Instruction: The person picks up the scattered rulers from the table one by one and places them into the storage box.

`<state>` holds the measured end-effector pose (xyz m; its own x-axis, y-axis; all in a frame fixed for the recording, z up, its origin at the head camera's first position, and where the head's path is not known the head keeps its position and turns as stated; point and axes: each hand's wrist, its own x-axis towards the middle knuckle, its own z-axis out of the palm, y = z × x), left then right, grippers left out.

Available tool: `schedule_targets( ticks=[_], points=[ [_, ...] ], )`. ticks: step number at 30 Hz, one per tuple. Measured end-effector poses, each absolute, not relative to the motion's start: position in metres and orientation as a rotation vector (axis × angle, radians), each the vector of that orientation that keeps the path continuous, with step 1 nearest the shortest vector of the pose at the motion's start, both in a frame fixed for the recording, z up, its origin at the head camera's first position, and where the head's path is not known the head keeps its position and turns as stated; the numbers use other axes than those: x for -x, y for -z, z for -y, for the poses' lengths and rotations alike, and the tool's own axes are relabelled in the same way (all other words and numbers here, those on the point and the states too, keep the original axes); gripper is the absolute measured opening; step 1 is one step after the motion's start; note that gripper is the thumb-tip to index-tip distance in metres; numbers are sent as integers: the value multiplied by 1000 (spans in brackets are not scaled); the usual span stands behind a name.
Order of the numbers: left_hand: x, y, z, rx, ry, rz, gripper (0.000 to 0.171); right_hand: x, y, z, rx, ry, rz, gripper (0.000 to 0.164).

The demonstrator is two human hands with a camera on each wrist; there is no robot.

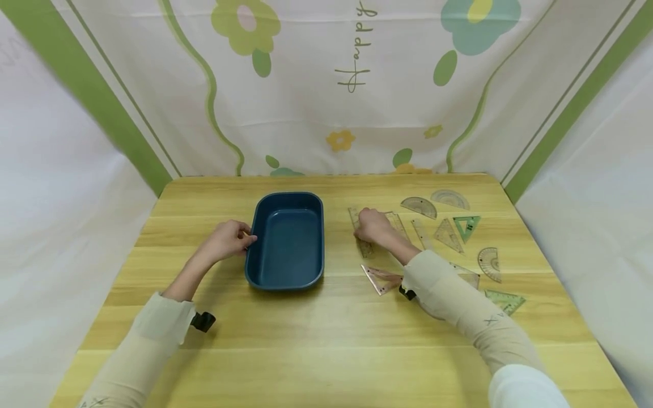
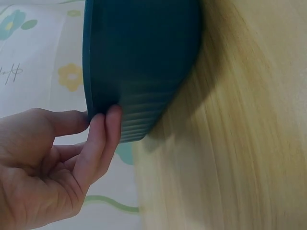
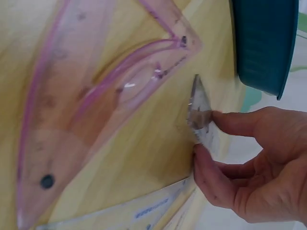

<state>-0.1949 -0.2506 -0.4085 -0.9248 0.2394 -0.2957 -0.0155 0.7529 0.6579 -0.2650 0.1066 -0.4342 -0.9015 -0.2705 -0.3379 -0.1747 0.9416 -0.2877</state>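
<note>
My left hand [image 1: 228, 241] pinches the left rim of a deep dark blue plastic tub [image 1: 289, 249], which stands on the table. In the left wrist view, the thumb is at the rim and the fingertips [image 2: 113, 120] lie against its outer wall. To the right of the tub, my right hand [image 1: 376, 228] pinches a clear plastic ruler [image 3: 199, 110] between thumb and fingers, seen nearly edge-on in the right wrist view. Near that hand lies a pink transparent set square [image 3: 53, 96]. Another clear drawing piece [image 1: 397, 221] is partly hidden behind the right hand.
On the right side of the wooden table [image 1: 326, 351] lie protractors [image 1: 419, 207], a short clear ruler [image 1: 421, 233], a clear set square [image 1: 449, 237] and green set squares [image 1: 505, 300]. My right forearm covers some pieces. A flower-printed cloth [image 1: 306, 102] hangs behind the table.
</note>
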Motion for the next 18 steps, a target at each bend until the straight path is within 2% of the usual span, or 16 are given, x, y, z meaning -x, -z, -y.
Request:
schedule_targets(
  ticks=[8,18],
  points=[
    [193,405,248,-143,-986,-2577,22,269,437,-109,295,357,-2703,34],
    [194,403,250,-116,-1012,-2568,22,270,444,-125,292,793,-2646,23]
  ],
)
